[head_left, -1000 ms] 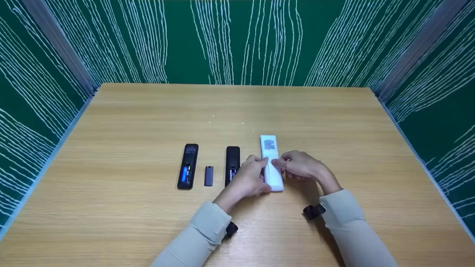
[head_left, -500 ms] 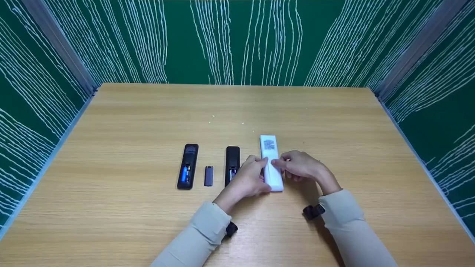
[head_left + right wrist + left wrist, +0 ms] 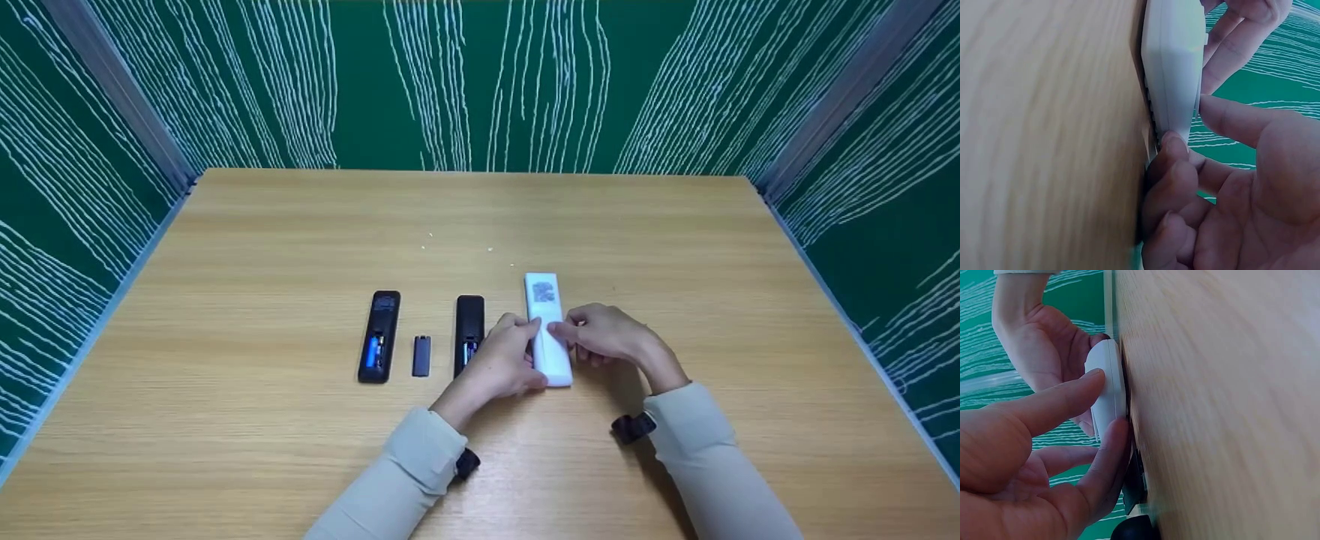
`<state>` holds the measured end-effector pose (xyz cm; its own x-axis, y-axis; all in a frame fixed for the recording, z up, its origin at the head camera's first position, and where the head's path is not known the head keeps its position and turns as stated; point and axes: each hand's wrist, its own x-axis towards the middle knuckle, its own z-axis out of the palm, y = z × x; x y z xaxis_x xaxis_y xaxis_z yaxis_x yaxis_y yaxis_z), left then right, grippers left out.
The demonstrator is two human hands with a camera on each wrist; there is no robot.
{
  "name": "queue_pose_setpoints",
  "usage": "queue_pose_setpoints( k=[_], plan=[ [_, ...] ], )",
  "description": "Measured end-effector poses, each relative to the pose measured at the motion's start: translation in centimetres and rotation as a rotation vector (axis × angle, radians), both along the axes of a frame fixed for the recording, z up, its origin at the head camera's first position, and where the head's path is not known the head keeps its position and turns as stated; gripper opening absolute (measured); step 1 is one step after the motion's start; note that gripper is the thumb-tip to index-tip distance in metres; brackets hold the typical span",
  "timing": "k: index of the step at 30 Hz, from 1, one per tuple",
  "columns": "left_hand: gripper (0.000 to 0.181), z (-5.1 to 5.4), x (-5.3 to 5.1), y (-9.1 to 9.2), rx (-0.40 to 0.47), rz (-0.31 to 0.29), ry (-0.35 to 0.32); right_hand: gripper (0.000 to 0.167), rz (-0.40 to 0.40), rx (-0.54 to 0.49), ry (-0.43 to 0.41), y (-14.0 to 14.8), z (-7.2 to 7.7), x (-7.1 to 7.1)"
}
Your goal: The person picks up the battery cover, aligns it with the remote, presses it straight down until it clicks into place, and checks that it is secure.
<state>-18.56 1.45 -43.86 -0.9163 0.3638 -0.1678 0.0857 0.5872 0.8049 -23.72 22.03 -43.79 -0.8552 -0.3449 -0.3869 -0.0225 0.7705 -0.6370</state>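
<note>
A white remote control [image 3: 553, 356] lies back side up, a printed label near its far end. My left hand [image 3: 504, 360] grips its near part from the left, thumb at the near end and a fingertip on the left edge. From the right, my right hand [image 3: 606, 332] holds it, with the thumb on the back. In the right wrist view, the fingers [image 3: 1176, 185] of that hand curl against the side of the white remote [image 3: 1174, 67]. The left wrist view shows left fingers along the edge of the white remote [image 3: 1111, 379], close to the tabletop.
Left of my hands lies a black remote [image 3: 470, 319] with its battery compartment uncovered, partly hidden by my left hand. Further left are a loose dark battery cover [image 3: 422, 356] and another uncovered black remote [image 3: 384, 319] holding a blue battery [image 3: 373, 351]. Tiny white bits [image 3: 490, 249] dot the table [image 3: 300, 465].
</note>
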Motion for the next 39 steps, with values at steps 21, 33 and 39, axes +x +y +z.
queue_pose_setpoints(
  k=[21, 33, 39],
  plan=[
    [0.094, 0.07, 0.03, -0.05, 0.020, -0.004, -0.010, 0.039, -0.013, 0.010, -0.006, -0.16, 0.17, 0.05],
    [0.095, 0.01, 0.02, 0.07, 0.025, 0.011, -0.046, 0.037, -0.027, 0.013, -0.014, -0.21, 0.05, 0.03],
    [0.096, 0.05, 0.00, 0.05, 0.023, 0.017, -0.053, 0.038, -0.020, 0.012, 0.002, -0.26, 0.00, 0.06]
  ],
)
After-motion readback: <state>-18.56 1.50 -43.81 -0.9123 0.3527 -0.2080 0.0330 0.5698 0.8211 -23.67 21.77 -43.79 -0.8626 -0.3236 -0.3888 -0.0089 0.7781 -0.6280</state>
